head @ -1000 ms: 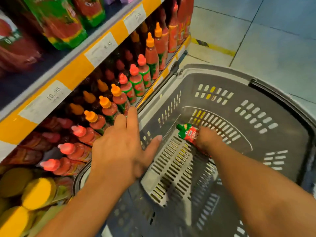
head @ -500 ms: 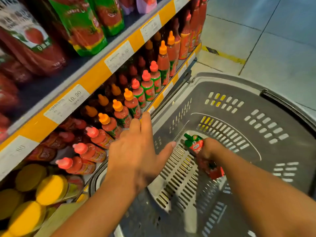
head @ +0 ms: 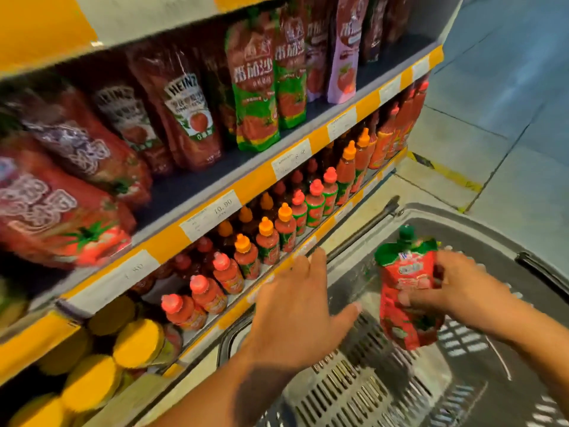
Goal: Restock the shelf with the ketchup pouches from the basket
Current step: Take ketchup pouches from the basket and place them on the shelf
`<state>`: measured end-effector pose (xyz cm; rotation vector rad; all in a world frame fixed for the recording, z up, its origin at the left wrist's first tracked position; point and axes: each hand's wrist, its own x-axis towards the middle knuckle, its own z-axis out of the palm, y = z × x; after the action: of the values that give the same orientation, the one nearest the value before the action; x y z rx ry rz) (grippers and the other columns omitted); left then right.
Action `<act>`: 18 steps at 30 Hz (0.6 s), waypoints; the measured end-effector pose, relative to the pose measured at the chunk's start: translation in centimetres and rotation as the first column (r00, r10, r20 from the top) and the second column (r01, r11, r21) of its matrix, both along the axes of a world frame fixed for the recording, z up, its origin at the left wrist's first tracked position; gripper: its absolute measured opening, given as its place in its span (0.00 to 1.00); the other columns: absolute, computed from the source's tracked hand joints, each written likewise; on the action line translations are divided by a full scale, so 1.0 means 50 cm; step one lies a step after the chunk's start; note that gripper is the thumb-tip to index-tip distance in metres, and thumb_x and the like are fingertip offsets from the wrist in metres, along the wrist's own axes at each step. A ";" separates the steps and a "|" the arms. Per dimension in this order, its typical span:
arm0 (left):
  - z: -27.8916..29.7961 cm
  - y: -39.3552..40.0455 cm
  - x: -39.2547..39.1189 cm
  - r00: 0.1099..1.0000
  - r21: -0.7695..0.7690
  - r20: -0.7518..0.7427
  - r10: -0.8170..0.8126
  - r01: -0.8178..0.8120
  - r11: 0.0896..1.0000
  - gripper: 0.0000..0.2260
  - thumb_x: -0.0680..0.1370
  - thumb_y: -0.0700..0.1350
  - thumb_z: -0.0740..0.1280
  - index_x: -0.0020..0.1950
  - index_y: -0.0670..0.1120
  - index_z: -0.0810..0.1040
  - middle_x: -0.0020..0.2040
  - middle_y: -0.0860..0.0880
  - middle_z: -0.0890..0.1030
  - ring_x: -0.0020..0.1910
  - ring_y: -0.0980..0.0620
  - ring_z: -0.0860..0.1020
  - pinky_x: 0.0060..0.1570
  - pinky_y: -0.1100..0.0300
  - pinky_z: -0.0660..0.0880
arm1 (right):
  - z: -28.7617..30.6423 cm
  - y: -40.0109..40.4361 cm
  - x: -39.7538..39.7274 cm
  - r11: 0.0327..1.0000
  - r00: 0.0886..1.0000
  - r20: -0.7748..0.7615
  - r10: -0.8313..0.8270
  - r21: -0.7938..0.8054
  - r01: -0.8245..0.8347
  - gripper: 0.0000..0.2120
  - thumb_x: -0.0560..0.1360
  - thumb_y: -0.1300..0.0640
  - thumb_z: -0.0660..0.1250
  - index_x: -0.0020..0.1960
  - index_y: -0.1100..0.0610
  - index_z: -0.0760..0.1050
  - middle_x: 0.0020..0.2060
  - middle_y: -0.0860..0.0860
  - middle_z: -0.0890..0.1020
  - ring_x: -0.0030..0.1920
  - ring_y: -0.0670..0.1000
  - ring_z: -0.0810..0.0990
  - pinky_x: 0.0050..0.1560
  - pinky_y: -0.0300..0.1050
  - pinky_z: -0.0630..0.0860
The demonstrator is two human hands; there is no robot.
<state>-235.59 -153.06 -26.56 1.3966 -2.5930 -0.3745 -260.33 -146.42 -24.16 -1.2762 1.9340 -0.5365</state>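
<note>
**Pouch in hand, shelf next**

We've got the right hand (head: 458, 291) wrapped round a ketchup pouch (head: 408, 291), fingers curled across its red front, thumb hidden behind. The pouch is upright, green cap on top, held in the air above the grey basket (head: 385, 392) and clear of its slotted floor. The left hand (head: 295, 309) hovers over the basket's near rim, fingers spread and loose, holding nothing. The two hands are apart, with the pouch just beside the left thumb.

Where are we in the job? We'd call it the carry: one pouch is out of the basket and not yet shelved. What we can see of the basket floor shows no other pouches, though part of it is hidden by the arms.

Up and to the left, the shelf (head: 246, 183) with the yellow price strip carries standing pouches: Heinz pouches (head: 187, 118), then green-and-red pouches (head: 255, 87) beside them. Below sit rows of sauce bottles (head: 268, 238) with orange and pink caps, and yellow-lidded jars (head: 138, 343) at the bottom left.

Next, we reckon, the pouch has to travel up and left to the pouch shelf, past the bottle tops. It calls for picking the matching row, likely the green-and-red ones, though the label is too blurred to be sure. The soft pouch must be set base-down so it stands and doesn't topple its neighbours.
</note>
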 end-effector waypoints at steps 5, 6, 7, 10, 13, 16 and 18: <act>0.003 -0.015 0.009 1.000 0.094 -0.019 0.004 -0.003 0.996 0.40 0.73 0.68 0.65 0.80 0.53 0.57 0.72 0.50 0.72 0.69 0.44 0.74 0.60 0.44 0.73 | 0.118 -0.012 0.071 0.909 0.958 0.274 -0.082 -0.373 0.185 0.34 0.56 0.42 0.87 0.56 0.56 0.85 0.45 0.56 0.90 0.45 0.61 0.89 0.54 0.68 0.84; 0.007 -0.017 0.012 1.000 0.111 0.007 -0.025 0.024 0.993 0.37 0.72 0.66 0.66 0.78 0.54 0.61 0.69 0.51 0.74 0.67 0.44 0.76 0.58 0.45 0.74 | 0.138 -0.023 0.093 0.879 0.943 0.332 -0.035 -0.439 0.187 0.34 0.57 0.42 0.87 0.56 0.59 0.84 0.46 0.59 0.89 0.46 0.65 0.89 0.54 0.72 0.82; 0.003 -0.015 0.016 0.998 0.163 -0.007 -0.060 0.060 0.985 0.33 0.72 0.64 0.66 0.75 0.55 0.66 0.66 0.52 0.77 0.64 0.44 0.78 0.56 0.47 0.75 | 0.155 -0.039 0.114 0.843 0.926 0.378 0.021 -0.504 0.187 0.33 0.57 0.44 0.86 0.56 0.61 0.84 0.47 0.60 0.89 0.46 0.67 0.88 0.53 0.72 0.82; 0.036 -0.018 0.033 0.908 0.437 -0.406 -0.106 0.295 0.850 0.23 0.74 0.53 0.68 0.69 0.49 0.78 0.62 0.45 0.82 0.61 0.40 0.81 0.58 0.50 0.78 | 0.211 -0.097 0.211 0.726 0.875 0.453 0.168 -0.657 0.201 0.22 0.59 0.51 0.84 0.52 0.53 0.86 0.46 0.52 0.90 0.47 0.54 0.89 0.51 0.50 0.85; 0.014 -0.019 0.027 0.949 0.113 -0.122 -0.292 0.306 0.945 0.26 0.74 0.59 0.67 0.69 0.51 0.71 0.65 0.46 0.80 0.64 0.41 0.78 0.61 0.53 0.77 | 0.213 -0.162 0.306 0.693 0.810 0.517 0.276 -0.691 0.205 0.14 0.65 0.62 0.81 0.49 0.53 0.84 0.44 0.47 0.90 0.45 0.46 0.88 0.48 0.41 0.83; -0.009 -0.040 0.047 0.960 0.265 -0.231 -0.155 0.216 0.940 0.25 0.75 0.62 0.60 0.69 0.53 0.74 0.65 0.49 0.79 0.63 0.48 0.78 0.61 0.49 0.76 | 0.188 -0.220 0.387 0.695 0.738 0.614 0.279 -0.660 0.287 0.13 0.72 0.70 0.77 0.52 0.58 0.83 0.45 0.51 0.90 0.46 0.49 0.88 0.49 0.43 0.83; -0.001 -0.048 0.085 0.925 0.364 -0.371 -0.083 0.227 0.903 0.26 0.77 0.64 0.63 0.66 0.48 0.82 0.64 0.37 0.80 0.61 0.59 0.79 0.66 0.43 0.73 | 0.176 -0.251 0.429 0.684 0.672 0.687 0.276 -0.631 0.365 0.13 0.74 0.72 0.75 0.53 0.58 0.82 0.45 0.50 0.89 0.46 0.48 0.87 0.48 0.42 0.82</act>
<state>-231.33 -155.49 -26.59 1.0897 -2.4171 -1.1269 -238.90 -158.99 -15.38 -1.1413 1.0120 -1.7207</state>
